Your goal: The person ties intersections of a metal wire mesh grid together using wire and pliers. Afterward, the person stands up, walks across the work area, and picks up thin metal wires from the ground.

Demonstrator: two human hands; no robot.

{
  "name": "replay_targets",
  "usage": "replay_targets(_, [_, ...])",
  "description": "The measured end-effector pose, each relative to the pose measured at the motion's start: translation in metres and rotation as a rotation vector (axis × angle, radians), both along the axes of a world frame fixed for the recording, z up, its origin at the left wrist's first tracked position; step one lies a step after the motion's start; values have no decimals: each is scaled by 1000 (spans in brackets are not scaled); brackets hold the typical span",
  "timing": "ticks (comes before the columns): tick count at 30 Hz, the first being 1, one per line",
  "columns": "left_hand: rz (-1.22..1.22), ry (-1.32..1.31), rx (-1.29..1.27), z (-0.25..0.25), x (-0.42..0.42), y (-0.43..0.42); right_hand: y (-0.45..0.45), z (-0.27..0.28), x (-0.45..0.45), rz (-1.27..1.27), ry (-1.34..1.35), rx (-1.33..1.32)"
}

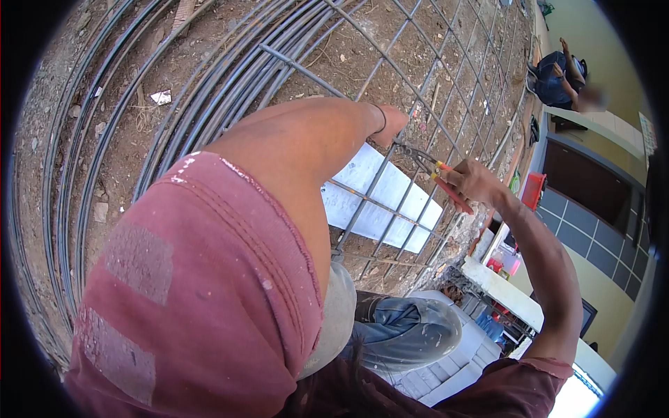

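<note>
My right hand is closed around the red and yellow handles of a pair of pincers. The jaws of the pincers point left, at a crossing of the steel rebar mesh. Right by those jaws is my left hand, with its fingers bent in at the bars. What its fingers grip is hidden; a dark band circles the wrist. Under the mesh, below my hands, lies a pale flat sheet.
Long curved rebar rods lie bundled on the dirt at left. Another person sits by the building at upper right. A red crate stands near the wall. Grey paving blocks are stacked beyond my bent knee.
</note>
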State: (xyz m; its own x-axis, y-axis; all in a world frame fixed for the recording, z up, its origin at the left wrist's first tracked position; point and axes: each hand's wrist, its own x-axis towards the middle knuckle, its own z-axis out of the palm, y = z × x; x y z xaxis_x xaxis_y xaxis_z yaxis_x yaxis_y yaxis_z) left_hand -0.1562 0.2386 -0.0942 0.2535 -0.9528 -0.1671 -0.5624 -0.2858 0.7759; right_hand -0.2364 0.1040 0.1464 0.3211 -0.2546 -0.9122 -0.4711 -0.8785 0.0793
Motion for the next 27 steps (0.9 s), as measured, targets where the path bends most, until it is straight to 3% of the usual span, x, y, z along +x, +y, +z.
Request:
replay_targets(1, [12, 1, 1, 1, 1, 3, -6, -2, -3, 12, 1, 1])
replay_targets(3, [-15, -21, -28, 3, 2, 6, -30, -10, -22, -869, 57, 235])
replay_targets(9, [24, 30, -31, 8, 0, 3, -12, -4, -5, -552, 64, -26])
replay_targets(11, [38, 43, -37, 8, 0, 6, -3, -1, 9, 118, 234, 78])
replay_targets(12, [28, 32, -26, 10, 2, 7, 4, 0, 4, 512, 6, -5])
replay_targets(13, [16, 22, -18, 13, 2, 8, 10, 2, 0, 511, 7, -7])
replay_targets(15, [24, 21, -30, 12, 2, 7, 34, 12, 1, 1143, -238, -278])
replay_targets(16, [32, 20, -39, 12, 2, 7, 22, 8, 3, 1598, -535, -216])
replay_targets(17, [31, 23, -39, 10, 1, 6, 24, 8, 6, 1596, -533, -214])
replay_targets(19, [27, 28, -54, 9, 2, 5, 28, 8, 14, 1437, -169, -303])
replay_targets(20, [22, 26, -51, 6, 2, 3, 23, 8, 18, 1258, -91, -229])
replay_targets(21, [10, 4, -43, 4, 2, 1, 19, 7, 17, 1254, -94, -228])
replay_targets(23, [5, -14, -39, 0, -1, 0, 7, 2, 12, -85, -2, -163])
replay_targets(24, [-1, -9, -21, -1, 1, 1, 2, 1, 2, -446, -2, -72])
replay_targets(27, [-8, -11, -3, 2, 6, 0, 1, -1, -19, -600, -50, 0])
